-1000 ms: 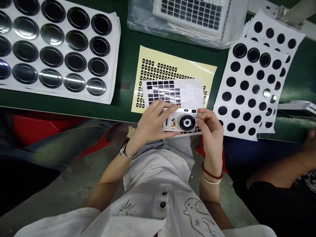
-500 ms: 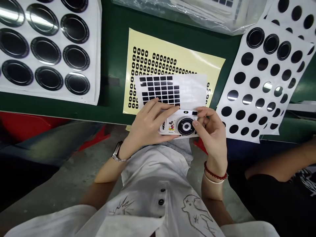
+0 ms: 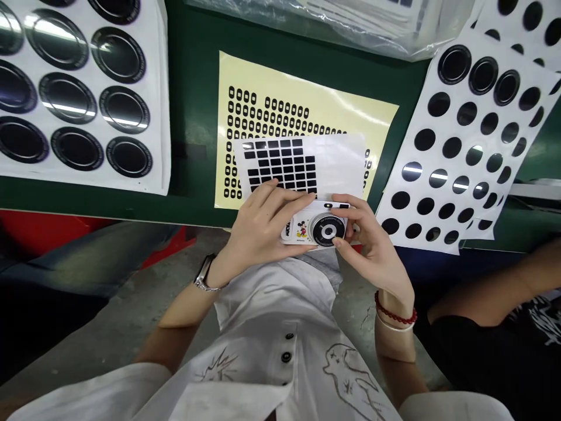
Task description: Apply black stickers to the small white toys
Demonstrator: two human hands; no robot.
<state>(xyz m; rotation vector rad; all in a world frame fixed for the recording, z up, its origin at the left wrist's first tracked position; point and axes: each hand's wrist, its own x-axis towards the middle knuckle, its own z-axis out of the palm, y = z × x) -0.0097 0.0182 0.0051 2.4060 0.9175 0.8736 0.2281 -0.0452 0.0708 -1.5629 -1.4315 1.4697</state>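
A small white camera (image 3: 302,232) with a cartoon mouse print and a round black lens face is held between both hands at the table's front edge. My left hand (image 3: 263,225) is wrapped round its left end, fingers along the top and thumb beneath. At the right end, my right hand (image 3: 370,237) grips it, fingertips on the top corner and thumb against the lens ring. Just beyond the camera lies a white sheet of black rectangular stickers (image 3: 337,161). It overlaps a yellow sheet of small black stickers (image 3: 350,108), hiding part of it.
Sheets of large round black stickers (image 3: 153,169) lie at the left. More sheets with black discs (image 3: 433,120) overlap at the right. A clear plastic bag (image 3: 350,32) of printed sheets sits at the back of the green table (image 3: 193,105). Another person's arm (image 3: 495,286) is at the right.
My right hand has shifted on the camera: its fingers now reach over the top corner and the thumb sits lower on the lens ring. The left hand keeps its hold.
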